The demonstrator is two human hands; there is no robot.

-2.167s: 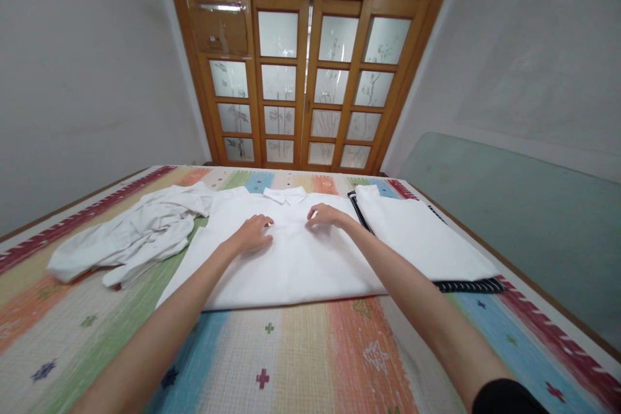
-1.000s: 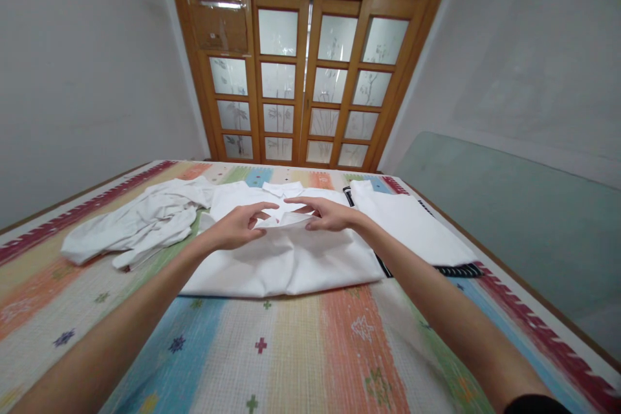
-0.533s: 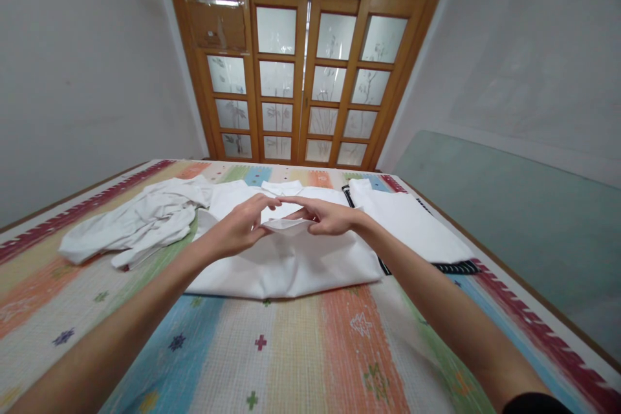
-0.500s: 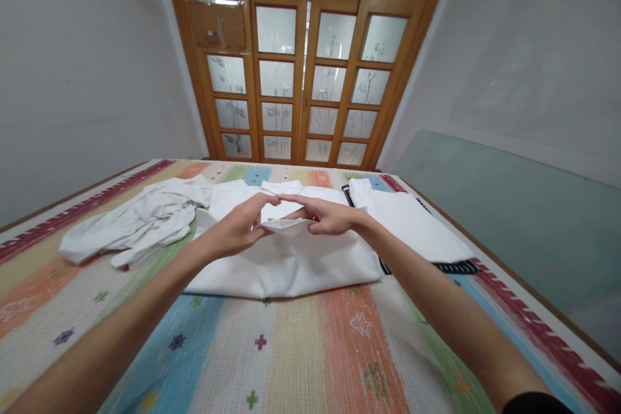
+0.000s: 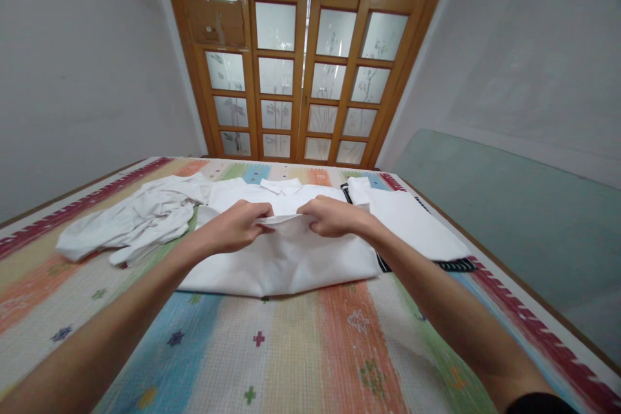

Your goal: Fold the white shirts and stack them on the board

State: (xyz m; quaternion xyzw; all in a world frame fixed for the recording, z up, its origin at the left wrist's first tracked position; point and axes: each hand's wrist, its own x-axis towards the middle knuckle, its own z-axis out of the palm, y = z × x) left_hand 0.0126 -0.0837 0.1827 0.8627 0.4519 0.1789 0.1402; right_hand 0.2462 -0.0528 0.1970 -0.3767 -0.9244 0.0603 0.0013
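Cloth underneath [image 5: 291,349]: striped and patterned, it lay nearest to me and bore all the garments.
White shirt [image 5: 281,272]: it was right in front of me on that cloth, with one edge lifted clear between my hands.
Left hand [image 5: 240,225]: fingers curled closed, pinching the lifted edge against the thumb.
Right hand [image 5: 334,215]: closed as well, on the same edge, just apart from the left.
Raised edge [image 5: 286,220]: it sagged a little between my grips; I judged that level hands and a light, even outward pull suited it, since bunching would crease the fabric.
Crumpled garment [image 5: 140,217]: white and loose on my left, close enough to the shirt to be worth not snagging.
Folded garment [image 5: 412,223]: white, on my right, black-striped fabric [image 5: 458,265] showing beneath; best not brushed askew.
Collar [image 5: 281,186]: beyond my hands, at the shirt's far end, a handy guide for staying centred.
Doors [image 5: 303,103]: wooden, with patterned panes, farthest off.
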